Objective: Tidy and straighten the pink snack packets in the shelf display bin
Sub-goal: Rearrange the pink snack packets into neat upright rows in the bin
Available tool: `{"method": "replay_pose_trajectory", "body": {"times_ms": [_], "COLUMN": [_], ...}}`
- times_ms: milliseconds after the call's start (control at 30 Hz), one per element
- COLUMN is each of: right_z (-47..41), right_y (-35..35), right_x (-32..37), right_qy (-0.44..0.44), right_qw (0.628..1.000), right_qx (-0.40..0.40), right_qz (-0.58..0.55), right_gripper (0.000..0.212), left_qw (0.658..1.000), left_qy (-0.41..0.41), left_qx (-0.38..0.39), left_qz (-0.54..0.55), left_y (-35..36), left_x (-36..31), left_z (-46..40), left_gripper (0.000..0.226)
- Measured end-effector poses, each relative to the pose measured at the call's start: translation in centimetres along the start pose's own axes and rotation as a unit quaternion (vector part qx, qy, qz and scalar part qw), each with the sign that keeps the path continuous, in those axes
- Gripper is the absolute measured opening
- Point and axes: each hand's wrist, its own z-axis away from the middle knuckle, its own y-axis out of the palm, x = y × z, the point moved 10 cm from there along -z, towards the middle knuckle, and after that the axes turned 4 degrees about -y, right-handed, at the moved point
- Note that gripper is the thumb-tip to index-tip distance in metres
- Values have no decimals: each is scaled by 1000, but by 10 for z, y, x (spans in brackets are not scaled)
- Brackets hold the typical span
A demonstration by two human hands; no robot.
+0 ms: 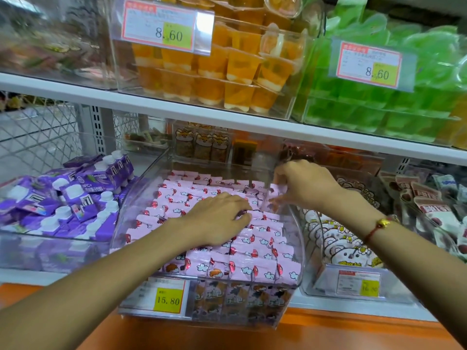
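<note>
While the left hand [222, 218] lies palm down on the pink snack packets [255, 248] near the middle of the bin, its fingers are only lightly bent and press on the top layer without closing round any one of them; the right hand [300, 185] reaches to the far right corner, where its fingertips pinch a single pink packet [274, 195] standing tilted against the bin's right wall; a red cord bracelet [379, 227] with a gold charm sits on that wrist. The packets fill a clear plastic display bin [131, 210] on the lower shelf, lying in overlapping rows that run from the back wall to the curved front lip; those at the front stand more upright and show a cartoon print through the clear wall; a yellow price tag [168, 300] reading 15.80 is fixed to the bin's front at the left. Just beside it on the left, another clear bin holds purple drink pouches [75, 195] with white caps; on the right, a bin holds packets printed with a white cartoon animal [338, 246]. On the upper shelf [177, 107] stand clear boxes of orange jelly cups [227, 72] and green jelly cups [379, 107], each box with a tag reading 8.60.
</note>
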Motion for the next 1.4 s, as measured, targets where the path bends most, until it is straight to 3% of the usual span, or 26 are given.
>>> {"method": "replay_pose_trajectory", "body": {"times_ms": [133, 300, 400, 500, 633, 733, 833, 933, 1000, 1067, 1133, 1300, 1400], "right_z": [-10, -11, 1, 29, 54, 59, 64, 67, 68, 68, 69, 71, 70], "right_y": [28, 46, 34, 24, 40, 43, 42, 41, 42, 42, 42, 45, 46], "right_x": [12, 19, 10, -10, -24, -24, -25, -24, -23, -24, -25, -25, -26], "right_qy": [-26, -46, -28, 35, 78, 63, 59, 56, 52, 52, 55, 56, 58], "right_qw": [994, 988, 998, 988, 956, 949, 941, 939, 936, 932, 928, 920, 921], "right_qx": [90, 122, 44, -71, -84, -106, -136, -143, -140, -146, -153, -156, -153], "right_qz": [55, 86, -25, -136, -271, -290, -305, -308, -319, -327, -336, -355, -354], "right_gripper": [37, 28, 17, 36, 34, 31, 30, 33, 33, 32, 31, 31, 32], "left_qw": [1000, 999, 998, 996, 999, 998, 996, 988, 979, 986, 991, 998, 997], "left_qy": [-5, -6, -5, 11, 39, 62, 73, 48, 21, -6, -29, -37, -42], "left_qx": [-2, -5, -26, -39, -12, -8, 45, 120, 96, 17, -15, 42, 54], "left_qz": [3, 39, 59, 84, 28, -18, -32, 88, 179, 165, 129, 34, 46], "left_y": [0, -5, -13, -18, -3, 1, 10, 15, 3, -16, -22, 3, 2], "left_x": [1, 1, 2, -9, -27, -30, -25, -15, -8, 2, 5, -6, -8], "left_z": [1, 2, -4, -17, -33, -37, -41, -41, -49, -61, -71, -86, -88], "left_gripper": [42, 39, 41, 43, 35, 34, 37, 35, 31, 27, 25, 30, 24]}}
